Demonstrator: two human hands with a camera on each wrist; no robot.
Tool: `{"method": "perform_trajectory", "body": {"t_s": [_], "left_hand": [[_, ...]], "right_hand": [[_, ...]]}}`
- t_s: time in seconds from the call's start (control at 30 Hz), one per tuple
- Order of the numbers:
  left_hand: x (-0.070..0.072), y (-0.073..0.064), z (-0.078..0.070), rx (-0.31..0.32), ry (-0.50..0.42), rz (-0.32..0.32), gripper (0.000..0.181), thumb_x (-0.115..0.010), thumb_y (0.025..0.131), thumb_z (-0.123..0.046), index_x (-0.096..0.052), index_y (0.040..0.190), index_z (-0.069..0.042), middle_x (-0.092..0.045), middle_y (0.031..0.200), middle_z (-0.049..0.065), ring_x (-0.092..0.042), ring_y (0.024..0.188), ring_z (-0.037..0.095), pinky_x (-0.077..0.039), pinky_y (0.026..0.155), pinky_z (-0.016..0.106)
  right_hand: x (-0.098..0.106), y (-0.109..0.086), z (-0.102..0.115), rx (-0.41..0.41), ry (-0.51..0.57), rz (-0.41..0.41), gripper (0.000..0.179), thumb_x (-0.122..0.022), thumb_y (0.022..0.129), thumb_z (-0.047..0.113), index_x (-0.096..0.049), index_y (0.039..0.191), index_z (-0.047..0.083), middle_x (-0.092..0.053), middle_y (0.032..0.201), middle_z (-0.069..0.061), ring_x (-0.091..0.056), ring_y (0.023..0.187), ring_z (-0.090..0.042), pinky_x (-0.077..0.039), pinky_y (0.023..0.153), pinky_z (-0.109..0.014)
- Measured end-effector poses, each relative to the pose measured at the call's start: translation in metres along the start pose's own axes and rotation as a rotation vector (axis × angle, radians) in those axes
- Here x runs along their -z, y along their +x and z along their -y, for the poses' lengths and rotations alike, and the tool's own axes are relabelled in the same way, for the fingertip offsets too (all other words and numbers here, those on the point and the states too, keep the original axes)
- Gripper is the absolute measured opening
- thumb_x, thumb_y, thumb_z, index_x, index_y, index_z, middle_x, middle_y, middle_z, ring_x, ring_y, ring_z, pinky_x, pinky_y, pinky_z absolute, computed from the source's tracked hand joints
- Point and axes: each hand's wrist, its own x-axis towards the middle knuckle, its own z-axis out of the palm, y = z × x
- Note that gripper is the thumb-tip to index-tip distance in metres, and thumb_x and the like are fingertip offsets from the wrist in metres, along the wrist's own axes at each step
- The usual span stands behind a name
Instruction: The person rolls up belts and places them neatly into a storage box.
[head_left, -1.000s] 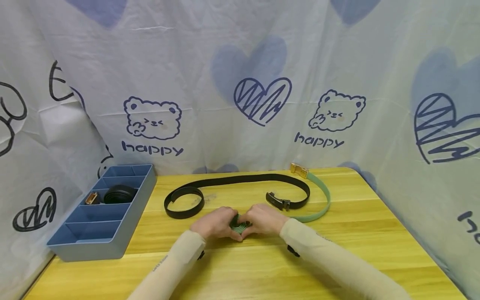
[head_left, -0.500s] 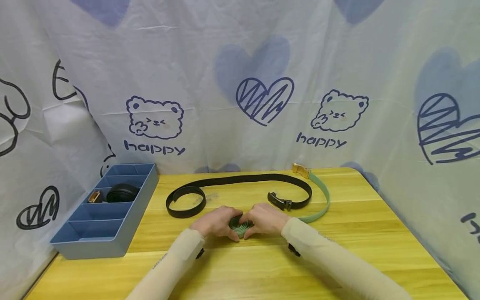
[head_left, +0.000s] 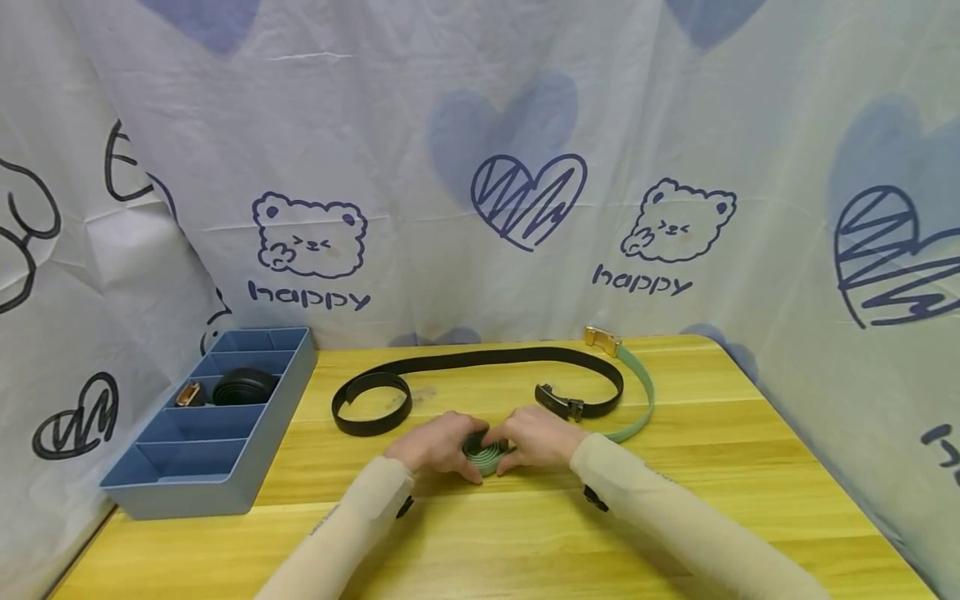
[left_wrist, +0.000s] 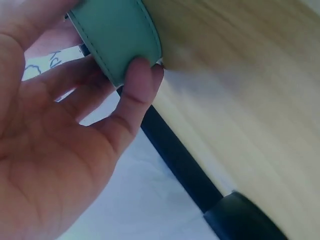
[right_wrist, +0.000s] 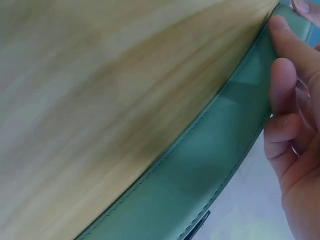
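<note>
- Two pale sleeves, the left sleeve (head_left: 333, 529) and the right sleeve (head_left: 675, 521), come in from the near side and slant inward over the table (head_left: 517, 550), so the forearms converge toward its middle.
- The left hand (head_left: 435, 446) reaches forward and inward, its thumb at the near side and its fingers bent round the left of a coil; it holds that coil.
- The right hand (head_left: 538, 437) mirrors it, thumb near and fingers arched over the coil's right side, holding it too; the right wrist view shows a fingertip against the flat green strap.
- Between them, on the table, sits the green belt (head_left: 483, 460), its near part rolled in a tight spiral standing on edge.
- Its loose length emerges beyond the right wrist and curves away to a gold buckle (head_left: 602, 340) by the table's far edge.
- To the left, a blue divided box (head_left: 281, 429) has a rolled black belt (head_left: 245, 387) with a gold-coloured buckle (head_left: 190, 394) beside it, both in the middle row.
- Beyond the hands, a black belt (head_left: 487, 359) lies stretched across, looped at its left end.
- Behind hangs a printed white cloth (head_left: 420, 217).
</note>
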Motion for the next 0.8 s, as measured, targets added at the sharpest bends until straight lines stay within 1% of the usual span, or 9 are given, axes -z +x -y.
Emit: {"method": "perform_trajectory", "body": {"t_s": [0.07, 0.17, 0.23, 0.33, 0.47, 0.57, 0.7, 0.73, 0.8], "left_hand": [[0.000, 0.000, -0.003, 0.032, 0.004, -0.004, 0.039, -0.086, 0.075, -0.034, -0.064, 0.102, -0.016, -0.063, 0.089, -0.005, -0.054, 0.076, 0.009, -0.046, 0.070, 0.026], [-0.001, 0.000, -0.006, 0.081, -0.005, -0.024, 0.038, -0.086, 0.074, -0.039, -0.063, 0.093, -0.016, -0.060, 0.081, -0.005, -0.053, 0.070, 0.009, -0.045, 0.064, 0.026], [-0.002, 0.001, -0.006, 0.096, -0.008, -0.039, 0.038, -0.086, 0.073, -0.040, -0.064, 0.092, -0.016, -0.061, 0.080, -0.005, -0.053, 0.068, 0.009, -0.045, 0.063, 0.026], [-0.002, 0.002, -0.004, 0.070, 0.006, -0.035, 0.037, -0.086, 0.074, -0.036, -0.065, 0.097, -0.016, -0.063, 0.085, -0.005, -0.054, 0.072, 0.009, -0.046, 0.067, 0.026], [0.000, 0.003, -0.003, 0.007, 0.006, -0.006, 0.039, -0.086, 0.075, -0.029, -0.066, 0.106, -0.016, -0.066, 0.094, -0.005, -0.057, 0.080, 0.009, -0.047, 0.073, 0.025], [0.001, 0.003, -0.005, -0.008, 0.001, 0.003, 0.039, -0.086, 0.075, -0.030, -0.065, 0.103, -0.015, -0.065, 0.092, -0.004, -0.056, 0.078, 0.009, -0.047, 0.072, 0.025], [-0.004, 0.005, -0.010, 0.033, 0.045, -0.024, 0.039, -0.086, 0.073, -0.041, -0.063, 0.090, -0.014, -0.060, 0.080, -0.005, -0.052, 0.068, 0.008, -0.044, 0.062, 0.023], [-0.005, 0.006, -0.011, 0.046, 0.053, -0.033, 0.039, -0.086, 0.073, -0.042, -0.063, 0.088, -0.014, -0.059, 0.078, -0.006, -0.051, 0.066, 0.008, -0.043, 0.061, 0.023], [-0.007, 0.008, -0.012, 0.066, 0.068, -0.035, 0.038, -0.086, 0.072, -0.042, -0.063, 0.087, -0.015, -0.058, 0.078, -0.007, -0.050, 0.067, 0.007, -0.043, 0.061, 0.023]], "right_hand": [[-0.001, 0.001, 0.001, 0.013, -0.009, -0.020, 0.042, -0.077, 0.080, 0.043, -0.073, 0.113, 0.019, -0.075, 0.099, 0.008, -0.062, 0.076, 0.003, -0.050, 0.070, -0.017], [-0.002, 0.003, 0.002, 0.037, -0.022, -0.041, 0.037, -0.076, 0.080, 0.045, -0.075, 0.108, 0.020, -0.074, 0.092, 0.009, -0.056, 0.065, 0.005, -0.045, 0.063, -0.015], [-0.003, 0.003, 0.002, 0.045, -0.021, -0.047, 0.037, -0.075, 0.080, 0.045, -0.075, 0.107, 0.020, -0.074, 0.090, 0.009, -0.053, 0.062, 0.006, -0.043, 0.061, -0.014], [-0.003, 0.002, 0.000, 0.036, -0.007, -0.038, 0.040, -0.076, 0.080, 0.044, -0.073, 0.112, 0.019, -0.074, 0.091, 0.009, -0.056, 0.065, 0.005, -0.045, 0.063, -0.015], [-0.002, -0.001, -0.002, 0.013, 0.012, -0.019, 0.045, -0.078, 0.079, 0.043, -0.072, 0.117, 0.018, -0.074, 0.095, 0.008, -0.061, 0.073, 0.004, -0.048, 0.067, -0.016], [-0.002, -0.001, -0.001, 0.018, 0.003, -0.025, 0.043, -0.077, 0.078, 0.045, -0.073, 0.113, 0.019, -0.074, 0.095, 0.009, -0.059, 0.071, 0.005, -0.046, 0.065, -0.014], [-0.003, 0.000, 0.001, 0.034, -0.001, -0.042, 0.034, -0.076, 0.079, 0.046, -0.074, 0.103, 0.022, -0.072, 0.085, 0.012, -0.049, 0.060, 0.006, -0.039, 0.057, -0.013], [-0.003, 0.000, 0.001, 0.033, 0.000, -0.042, 0.033, -0.076, 0.079, 0.046, -0.074, 0.102, 0.022, -0.071, 0.083, 0.013, -0.047, 0.059, 0.006, -0.037, 0.057, -0.013], [-0.001, -0.002, 0.001, 0.021, 0.014, -0.027, 0.032, -0.076, 0.080, 0.045, -0.073, 0.104, 0.023, -0.070, 0.083, 0.013, -0.048, 0.060, 0.005, -0.039, 0.058, -0.014]]}}
